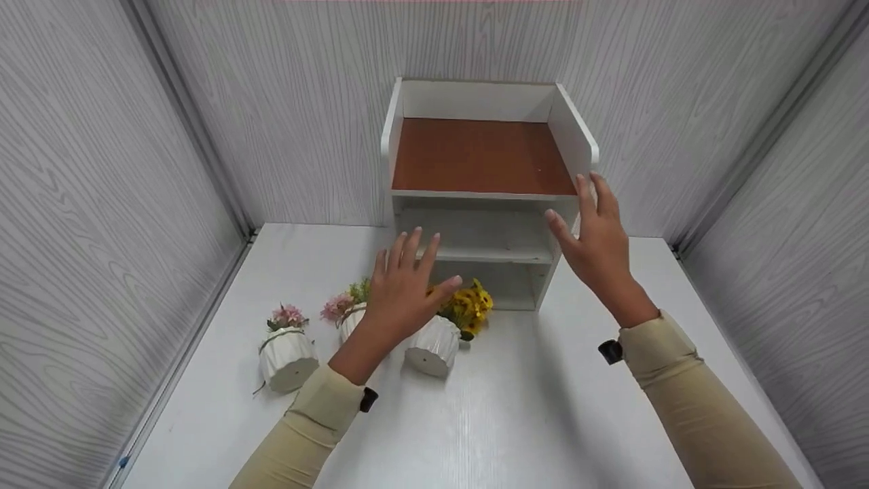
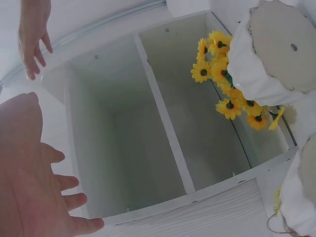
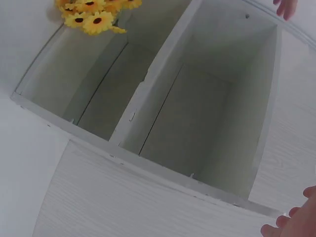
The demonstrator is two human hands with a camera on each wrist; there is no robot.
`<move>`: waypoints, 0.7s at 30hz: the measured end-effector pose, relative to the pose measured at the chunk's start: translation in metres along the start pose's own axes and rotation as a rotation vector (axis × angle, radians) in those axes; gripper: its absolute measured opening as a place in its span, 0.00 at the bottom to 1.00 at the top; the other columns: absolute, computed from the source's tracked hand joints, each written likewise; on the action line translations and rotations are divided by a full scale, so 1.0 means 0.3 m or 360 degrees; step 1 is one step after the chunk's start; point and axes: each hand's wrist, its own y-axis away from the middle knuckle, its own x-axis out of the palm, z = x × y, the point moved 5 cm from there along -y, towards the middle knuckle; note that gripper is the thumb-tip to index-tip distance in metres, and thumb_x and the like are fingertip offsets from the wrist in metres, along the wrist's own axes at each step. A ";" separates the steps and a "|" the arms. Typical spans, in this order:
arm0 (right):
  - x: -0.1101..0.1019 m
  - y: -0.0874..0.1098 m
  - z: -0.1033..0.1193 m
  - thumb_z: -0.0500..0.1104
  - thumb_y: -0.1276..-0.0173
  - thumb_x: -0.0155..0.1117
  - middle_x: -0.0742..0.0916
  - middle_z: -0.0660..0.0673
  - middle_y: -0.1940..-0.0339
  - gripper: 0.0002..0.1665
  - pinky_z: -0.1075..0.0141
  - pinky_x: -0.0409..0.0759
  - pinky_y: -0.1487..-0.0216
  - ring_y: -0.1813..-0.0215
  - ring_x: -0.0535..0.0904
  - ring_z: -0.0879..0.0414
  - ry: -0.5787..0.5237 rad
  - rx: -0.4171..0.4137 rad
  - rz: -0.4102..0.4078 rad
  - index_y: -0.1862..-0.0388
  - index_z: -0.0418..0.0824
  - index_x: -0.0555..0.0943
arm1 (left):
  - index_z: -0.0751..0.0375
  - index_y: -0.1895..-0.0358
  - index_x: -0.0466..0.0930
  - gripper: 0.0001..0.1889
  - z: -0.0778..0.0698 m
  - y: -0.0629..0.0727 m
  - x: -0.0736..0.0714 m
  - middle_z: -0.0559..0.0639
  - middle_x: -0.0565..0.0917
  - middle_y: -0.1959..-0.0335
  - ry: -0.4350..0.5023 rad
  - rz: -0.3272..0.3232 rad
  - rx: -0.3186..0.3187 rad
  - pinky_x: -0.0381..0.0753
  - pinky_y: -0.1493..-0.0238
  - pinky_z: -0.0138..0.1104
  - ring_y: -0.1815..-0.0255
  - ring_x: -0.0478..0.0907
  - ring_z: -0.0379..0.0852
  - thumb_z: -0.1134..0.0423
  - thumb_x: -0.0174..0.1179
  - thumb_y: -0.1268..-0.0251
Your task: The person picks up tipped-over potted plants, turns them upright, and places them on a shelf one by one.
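Observation:
My left hand (image 1: 400,299) hovers with fingers spread in front of the white shelf unit (image 1: 492,257), holding nothing. Beside the unit's right side my right hand (image 1: 597,241) is raised, fingers extended and also holding nothing; whether its fingertips touch the side panel I cannot tell. Below the left hand, a white pot (image 1: 434,348) with yellow flowers (image 1: 468,305) lies tipped, its base toward me. Another white pot (image 1: 349,319) with pink and green flowers is partly hidden by that hand. Farther left lies a third white pot (image 1: 288,360) with pink flowers.
The unit has a reddish-brown top surface (image 1: 478,156) with raised white sides, and two open compartments under it. It stands on a white table (image 1: 475,421) against a grey wood-grain back wall (image 1: 285,122). Similar walls rise on the left and right.

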 end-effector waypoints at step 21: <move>0.001 -0.132 -0.121 0.68 0.27 0.54 0.60 0.40 0.19 0.53 0.41 0.62 0.26 0.20 0.60 0.44 -0.0327 0.0228 -0.0120 0.16 0.44 0.46 | 0.55 0.21 0.59 0.43 0.140 0.190 0.094 0.58 0.62 0.23 0.0153 -0.0256 -0.0224 0.52 0.23 0.59 0.21 0.54 0.59 0.28 0.43 0.28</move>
